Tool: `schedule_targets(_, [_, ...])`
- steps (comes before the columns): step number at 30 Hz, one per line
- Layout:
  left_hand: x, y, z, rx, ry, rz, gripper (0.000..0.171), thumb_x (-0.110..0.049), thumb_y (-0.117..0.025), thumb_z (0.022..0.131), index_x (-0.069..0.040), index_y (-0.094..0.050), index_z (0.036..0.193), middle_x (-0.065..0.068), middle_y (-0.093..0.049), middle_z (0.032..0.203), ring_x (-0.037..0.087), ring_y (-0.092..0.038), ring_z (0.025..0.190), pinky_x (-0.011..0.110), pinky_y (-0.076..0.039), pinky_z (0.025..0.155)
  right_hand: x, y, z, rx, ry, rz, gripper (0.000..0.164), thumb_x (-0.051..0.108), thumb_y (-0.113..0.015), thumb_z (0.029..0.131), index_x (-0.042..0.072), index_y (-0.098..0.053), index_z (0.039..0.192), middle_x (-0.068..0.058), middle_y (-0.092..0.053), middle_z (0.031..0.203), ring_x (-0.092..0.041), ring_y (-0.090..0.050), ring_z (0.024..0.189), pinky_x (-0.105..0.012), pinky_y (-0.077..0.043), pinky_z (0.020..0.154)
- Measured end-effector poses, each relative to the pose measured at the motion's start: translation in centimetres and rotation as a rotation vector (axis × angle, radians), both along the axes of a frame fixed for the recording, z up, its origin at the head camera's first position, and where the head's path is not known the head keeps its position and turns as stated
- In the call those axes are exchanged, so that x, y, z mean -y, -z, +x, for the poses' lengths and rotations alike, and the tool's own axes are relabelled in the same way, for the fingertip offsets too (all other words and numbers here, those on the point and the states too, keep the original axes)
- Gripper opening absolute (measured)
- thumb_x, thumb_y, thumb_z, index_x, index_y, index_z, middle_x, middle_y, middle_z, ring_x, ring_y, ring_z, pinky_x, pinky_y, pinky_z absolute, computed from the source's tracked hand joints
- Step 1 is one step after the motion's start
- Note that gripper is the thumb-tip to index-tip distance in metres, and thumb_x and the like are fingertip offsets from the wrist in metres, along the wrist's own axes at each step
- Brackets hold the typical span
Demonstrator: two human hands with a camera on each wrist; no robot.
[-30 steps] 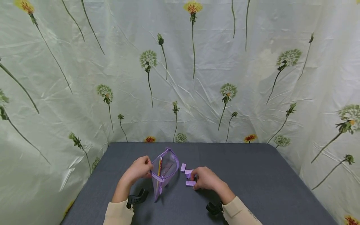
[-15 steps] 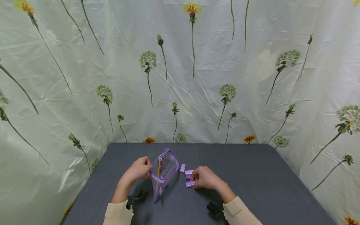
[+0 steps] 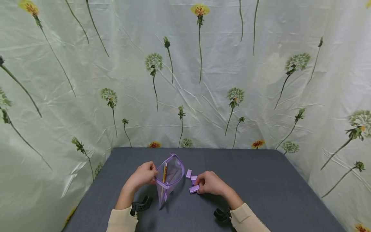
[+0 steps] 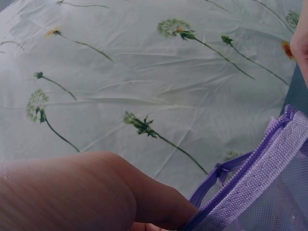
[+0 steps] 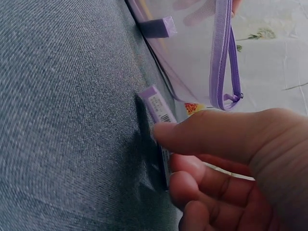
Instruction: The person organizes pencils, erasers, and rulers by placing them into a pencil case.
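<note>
R hand (image 3: 213,183) has just shifted the nearest purple block (image 3: 194,189), pinched btwn thumb + fingers, slightly twd the mesh pouch (image 3: 171,188), whose rim the L hand (image 3: 143,174) pinches, so it's closer now but still outside.

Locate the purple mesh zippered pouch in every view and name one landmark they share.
Head: pouch below centre, slightly left, gripped by the left hand.
Left wrist: pouch in the lower right corner, cut off.
Right wrist: pouch at the top, slightly right of centre.
Shared landmark: the pale curtain printed with dandelions.
</note>
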State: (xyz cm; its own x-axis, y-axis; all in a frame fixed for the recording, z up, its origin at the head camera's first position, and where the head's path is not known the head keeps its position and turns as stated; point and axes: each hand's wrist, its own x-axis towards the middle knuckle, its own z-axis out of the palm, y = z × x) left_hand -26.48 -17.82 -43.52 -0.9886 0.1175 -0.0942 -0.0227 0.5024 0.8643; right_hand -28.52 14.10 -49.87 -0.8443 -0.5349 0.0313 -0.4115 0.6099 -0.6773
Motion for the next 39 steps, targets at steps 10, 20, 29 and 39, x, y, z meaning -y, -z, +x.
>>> schedule_targets(10, [0.0,0.1,-0.1,0.000,-0.003,-0.006,0.013,-0.004,-0.059,0.091,-0.003,-0.050,0.083,0.011,-0.050,0.076,0.025,-0.060,0.066,0.043,-0.054,0.065,0.3,-0.1,-0.3,-0.055,0.034,-0.069,0.020,0.010,-0.084,0.076,0.016,-0.076,0.092,0.009,-0.061,0.070,-0.006,-0.055,0.060,-0.026,-0.046,0.057])
schedule_targets(20, [0.0,-0.1,0.0,0.003,0.001,0.002,0.014,-0.004,-0.059,0.092,-0.003,-0.050,0.082,0.011,-0.050,0.076,0.027,-0.061,0.067,0.041,-0.054,0.064,0.3,-0.5,-0.2,-0.051,0.050,-0.167,0.020,0.012,-0.083,0.081,0.017,-0.076,0.099,0.004,-0.069,0.089,-0.017,-0.065,0.073,-0.029,-0.051,0.057])
schedule_targets(29, [-0.1,0.1,-0.2,0.010,-0.004,-0.021,0.014,-0.004,-0.059,0.093,-0.003,-0.050,0.082,0.011,-0.050,0.077,0.025,-0.059,0.067,0.043,-0.055,0.066,0.6,-1.0,-0.1,-0.043,0.039,-0.215,0.021,0.016,-0.083,0.082,0.018,-0.077,0.101,0.004,-0.070,0.088,-0.018,-0.066,0.074,-0.030,-0.052,0.060])
schedule_targets(39, [-0.1,0.2,-0.3,0.010,0.008,-0.013,0.014,-0.004,-0.058,0.094,-0.003,-0.050,0.083,0.012,-0.052,0.077,0.025,-0.060,0.066,0.043,-0.053,0.065,0.5,-2.1,0.3,-0.062,0.069,-0.210,0.022,0.013,-0.083,0.082,0.017,-0.077,0.102,0.003,-0.070,0.091,-0.019,-0.066,0.076,-0.030,-0.053,0.062])
